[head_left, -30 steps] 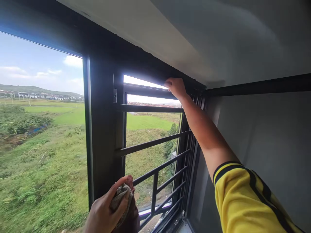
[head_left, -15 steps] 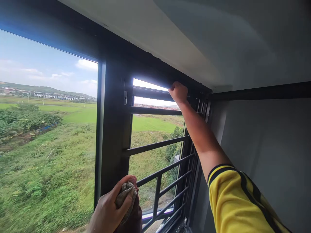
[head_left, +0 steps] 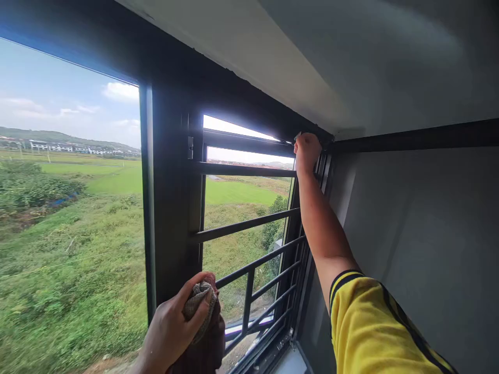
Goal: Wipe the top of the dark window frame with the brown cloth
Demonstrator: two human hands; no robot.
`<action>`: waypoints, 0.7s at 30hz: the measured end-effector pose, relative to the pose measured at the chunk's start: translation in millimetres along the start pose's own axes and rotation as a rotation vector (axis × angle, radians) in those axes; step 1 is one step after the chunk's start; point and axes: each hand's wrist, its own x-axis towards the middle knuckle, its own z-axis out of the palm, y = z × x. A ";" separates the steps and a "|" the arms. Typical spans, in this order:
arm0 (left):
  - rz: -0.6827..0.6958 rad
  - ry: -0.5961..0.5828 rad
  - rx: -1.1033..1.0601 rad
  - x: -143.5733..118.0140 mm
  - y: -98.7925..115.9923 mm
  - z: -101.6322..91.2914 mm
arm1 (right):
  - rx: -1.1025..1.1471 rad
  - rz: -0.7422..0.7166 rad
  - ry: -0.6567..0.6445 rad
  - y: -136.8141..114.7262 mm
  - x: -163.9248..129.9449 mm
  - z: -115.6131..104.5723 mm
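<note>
My left hand (head_left: 169, 332) is at the bottom of the view, closed around a bunched brown and beige cloth (head_left: 202, 304) in front of the dark window post (head_left: 171, 208). My right hand (head_left: 307, 151) reaches up on an outstretched arm in a yellow, black-striped sleeve. Its curled fingers press against the top rail of the black window frame (head_left: 249, 122), near the upper right corner. A small pale speck shows above the knuckles; I cannot tell whether the hand holds anything.
Black horizontal security bars (head_left: 245, 226) cross the open window section. A fixed glass pane (head_left: 70, 208) on the left shows green fields and distant buildings. A grey wall (head_left: 421, 244) with a dark rail (head_left: 413, 139) lies on the right, under a white ceiling.
My right hand has slid to the right along the top rail into the frame's corner and its fingers have curled. My left hand with the cloth has stayed put.
</note>
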 end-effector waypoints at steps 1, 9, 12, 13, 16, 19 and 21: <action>-0.008 -0.019 0.001 0.7 -0.6 -2.2 | 0.134 -0.004 -0.020 -4.0 -14.7 -14.3; -0.201 -0.357 -0.270 4.8 29.6 9.6 | 0.651 0.560 -0.927 -34.2 -215.8 -90.3; -0.285 -0.540 -0.511 -1.4 39.8 34.3 | 0.556 0.713 -1.197 -39.7 -268.3 -99.6; -0.321 -0.559 -0.558 -4.2 41.0 41.7 | 0.501 0.720 -1.220 -40.2 -278.4 -102.3; -0.389 -0.555 -0.628 -11.5 41.3 57.1 | 0.380 0.678 -1.224 -38.9 -292.1 -111.2; -0.417 -0.563 -0.633 -15.8 42.3 63.8 | 0.286 0.518 -1.198 -37.6 -295.8 -120.9; -0.481 -0.578 -0.627 -17.2 43.9 65.2 | 0.225 0.338 -1.123 -36.9 -300.8 -126.5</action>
